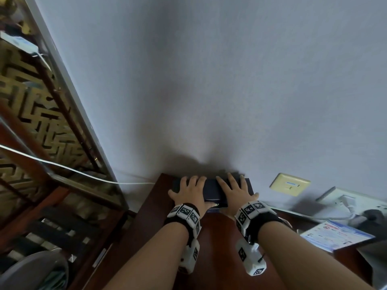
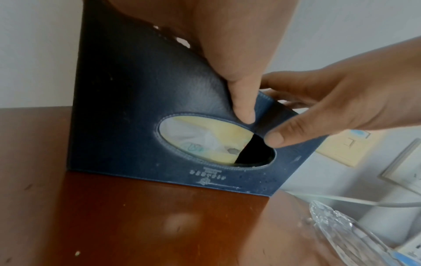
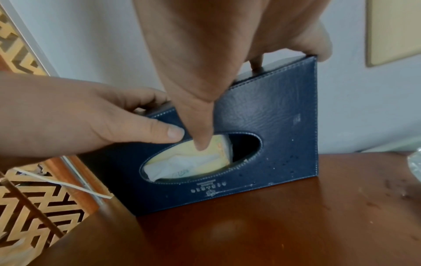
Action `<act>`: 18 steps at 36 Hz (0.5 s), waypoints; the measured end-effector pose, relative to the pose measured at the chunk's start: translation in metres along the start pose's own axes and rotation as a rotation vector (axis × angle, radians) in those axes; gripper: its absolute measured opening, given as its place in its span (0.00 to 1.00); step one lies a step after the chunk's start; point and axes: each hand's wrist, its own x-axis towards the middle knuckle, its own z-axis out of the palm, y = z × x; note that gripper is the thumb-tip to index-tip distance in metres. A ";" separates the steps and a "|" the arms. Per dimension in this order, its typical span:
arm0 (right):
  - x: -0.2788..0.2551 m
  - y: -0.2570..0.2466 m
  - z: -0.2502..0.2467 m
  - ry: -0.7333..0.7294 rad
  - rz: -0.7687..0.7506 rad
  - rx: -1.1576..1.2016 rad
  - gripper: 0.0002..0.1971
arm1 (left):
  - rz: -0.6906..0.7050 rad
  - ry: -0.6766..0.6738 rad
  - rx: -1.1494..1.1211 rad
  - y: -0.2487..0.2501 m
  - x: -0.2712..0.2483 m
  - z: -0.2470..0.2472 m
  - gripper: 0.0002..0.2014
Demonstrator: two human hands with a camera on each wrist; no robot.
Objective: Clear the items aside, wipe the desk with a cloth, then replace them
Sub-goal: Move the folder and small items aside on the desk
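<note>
A dark blue leather tissue box (image 1: pixel 211 191) stands on its long edge at the back of the brown wooden desk (image 1: pixel 217 237), close to the wall. Its oval opening faces me, and white tissue (image 3: pixel 182 162) shows inside. My left hand (image 1: pixel 199 193) grips the box's left half, fingers over the top edge and thumb (image 2: pixel 243 108) on the front by the opening. My right hand (image 1: pixel 230 193) grips the right half the same way, its thumb (image 3: pixel 200 140) at the opening's rim. The box's (image 2: pixel 127 90) bottom edge rests on the desk (image 2: pixel 159 216).
A cream wall plate (image 1: pixel 290 184) sits on the wall to the right. Below it lie a white power strip (image 1: pixel 345 204) and a printed leaflet (image 1: pixel 337 235). A clear plastic object (image 2: pixel 341 230) lies near the right. A lattice screen (image 1: pixel 31 111) and white cable (image 1: pixel 73 170) stand left.
</note>
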 end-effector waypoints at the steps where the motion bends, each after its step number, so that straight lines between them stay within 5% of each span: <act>1: -0.002 0.000 -0.001 0.004 0.001 0.009 0.51 | 0.004 0.011 0.004 0.000 -0.003 0.001 0.41; 9: -0.012 0.004 0.003 0.090 0.002 0.051 0.42 | 0.030 0.073 0.040 0.001 -0.019 0.002 0.39; 18: -0.035 0.004 -0.006 0.227 0.035 0.011 0.44 | 0.076 0.116 0.038 0.013 -0.036 -0.021 0.37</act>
